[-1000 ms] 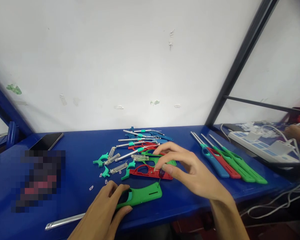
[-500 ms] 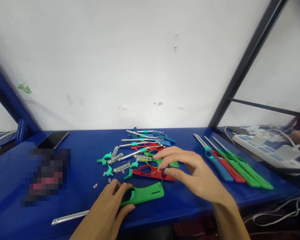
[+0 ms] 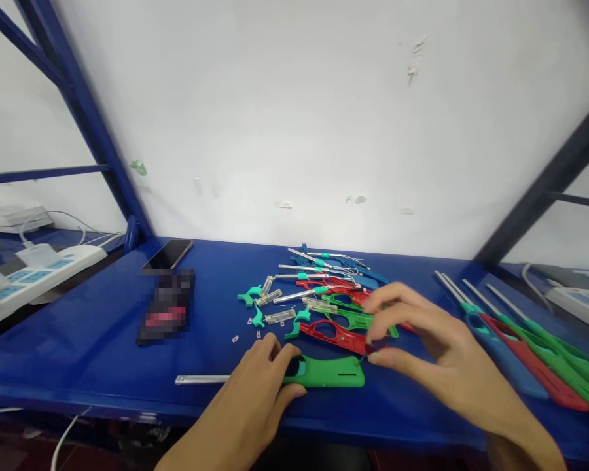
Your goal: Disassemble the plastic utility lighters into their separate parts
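The left hand (image 3: 255, 386) hid the middle of the green lighter (image 3: 331, 372), which lay near the bench's (image 3: 103, 360) front edge; its slotted handle and silver barrel showed at either side. The left fingers were clamped on it. The right hand's (image 3: 442, 347) fingers pinched a dark tool (image 3: 375, 345), mostly covered, its thin shaft at the handle's end. Beyond lay a red shell (image 3: 334, 333); pixelation obscured something beside the phone (image 3: 169, 254).
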Demonstrator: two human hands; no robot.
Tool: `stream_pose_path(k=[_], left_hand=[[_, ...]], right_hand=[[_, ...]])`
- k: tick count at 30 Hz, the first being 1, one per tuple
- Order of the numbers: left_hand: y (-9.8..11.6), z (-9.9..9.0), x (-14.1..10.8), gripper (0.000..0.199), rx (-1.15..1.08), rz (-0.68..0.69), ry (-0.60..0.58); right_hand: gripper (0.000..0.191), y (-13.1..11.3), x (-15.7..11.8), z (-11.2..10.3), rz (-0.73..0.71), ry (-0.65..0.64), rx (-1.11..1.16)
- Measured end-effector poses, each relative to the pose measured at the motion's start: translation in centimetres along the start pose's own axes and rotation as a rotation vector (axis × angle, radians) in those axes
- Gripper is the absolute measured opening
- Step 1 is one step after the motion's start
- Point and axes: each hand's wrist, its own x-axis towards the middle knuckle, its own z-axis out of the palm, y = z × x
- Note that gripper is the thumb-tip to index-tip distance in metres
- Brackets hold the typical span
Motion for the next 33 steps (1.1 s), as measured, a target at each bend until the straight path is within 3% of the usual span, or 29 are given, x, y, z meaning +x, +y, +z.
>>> stream_pose_path(k=[3,7,10,14,15,19,21,22,25,27,31,33], left_hand=[[0.4,-0.3,-0.1,0.028,0.014,-0.014,-0.014],[0.6,-0.5,0.0,0.027,0.038,-0.021,-0.023],[0.4,-0.1,0.3,0.033,0.067,-0.03,-0.017],[-0.2,0.4,0.7,0.037,0.107,-0.019,0.016],[-0.4,0.5,0.8,0.037,0.115,-0.013,0.025],[-1.2,0.7,0.5,0.036,0.124,0.081,0.112],[-1.5,0.8,0.4,0.035,0.126,0.121,0.152],[-1.5,0.8,0.3,0.035,0.13,0.122,0.154],[-1.6,0.9,0.5,0.032,0.141,0.086,0.145],[-1.5,0.9,0.6,0.034,0.135,0.066,0.121],[-0.9,0.4,0.5,0.036,0.132,0.044,0.091],[-0.7,-0.1,0.2,0.036,0.126,0.084,0.115]], right_hand=[[0.008,0.4,0.0,0.0,-0.009,0.028,0.004],[0.019,0.5,-0.2,-0.4,0.003,-0.053,0.021],[0.008,-0.1,-0.1,-0.3,0.035,-0.021,0.023],[0.008,-0.4,0.2,0.1,0.058,0.054,0.052],[0.004,-0.4,0.3,0.1,0.058,0.043,0.07],[0.018,-0.3,0.2,0.1,0.024,-0.031,0.095],[0.01,-0.4,0.3,0.1,0.021,-0.006,0.074],[0.004,-0.4,0.3,0.2,0.03,0.025,0.06],[0.013,-0.3,0.6,0.4,0.046,0.075,0.063],[0.008,0.0,0.6,0.4,0.033,0.06,0.095],[0.023,0.3,0.5,0.3,0.017,0.012,0.126],[0.016,0.3,0.5,0.3,0.005,-0.002,0.136]])
